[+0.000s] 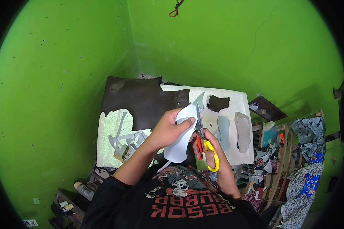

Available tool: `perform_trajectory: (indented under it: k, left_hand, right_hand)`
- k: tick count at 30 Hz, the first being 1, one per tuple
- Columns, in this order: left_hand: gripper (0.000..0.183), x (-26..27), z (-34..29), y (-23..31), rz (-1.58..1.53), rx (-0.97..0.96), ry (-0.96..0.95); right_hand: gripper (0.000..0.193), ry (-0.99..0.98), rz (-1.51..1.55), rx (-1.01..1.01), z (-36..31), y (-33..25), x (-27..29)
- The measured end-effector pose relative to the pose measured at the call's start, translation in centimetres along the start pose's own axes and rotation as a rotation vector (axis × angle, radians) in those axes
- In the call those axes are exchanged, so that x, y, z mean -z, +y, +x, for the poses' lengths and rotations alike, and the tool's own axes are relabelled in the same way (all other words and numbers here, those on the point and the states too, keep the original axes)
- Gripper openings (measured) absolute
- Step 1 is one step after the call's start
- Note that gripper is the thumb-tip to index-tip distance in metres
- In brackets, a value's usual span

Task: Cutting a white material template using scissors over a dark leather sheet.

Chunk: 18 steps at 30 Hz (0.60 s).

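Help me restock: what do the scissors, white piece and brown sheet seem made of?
Scissors: likely steel blades, grey, shiny; probably plastic handles, smooth, brightly coloured. White piece: perhaps card or synthetic, matte, curving gently. Brown sheet: possibly leather or imitation, dull, irregularly edged.

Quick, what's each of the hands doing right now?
Left hand: closed, holding the white piece.
Right hand: closed, holding the red-and-yellow scissors by the handles.
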State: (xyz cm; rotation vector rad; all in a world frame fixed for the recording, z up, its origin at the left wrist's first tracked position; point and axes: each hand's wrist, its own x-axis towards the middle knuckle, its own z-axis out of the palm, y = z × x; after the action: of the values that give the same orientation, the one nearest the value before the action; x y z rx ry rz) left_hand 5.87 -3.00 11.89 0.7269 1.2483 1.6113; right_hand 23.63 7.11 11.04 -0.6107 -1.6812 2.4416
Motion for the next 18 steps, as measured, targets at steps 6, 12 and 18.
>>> perform_trajectory:
  k: [6,12,18]
  left_hand:
    - [0.016,-0.4,0.0,0.1,0.081,-0.086,0.036]
    - [0.016,-0.8,-0.2,0.3,-0.014,-0.039,0.066]
    - [0.017,-0.9,-0.4,0.6,0.018,-0.057,0.062]
  right_hand:
    - [0.057,-0.021,0.038,0.102,0.1,0.8,-0.4]
    - [0.061,-0.02,0.034,0.098,0.3,0.9,-0.2]
    - [0.06,-0.028,0.063,0.097,0.2,1.0,-0.4]
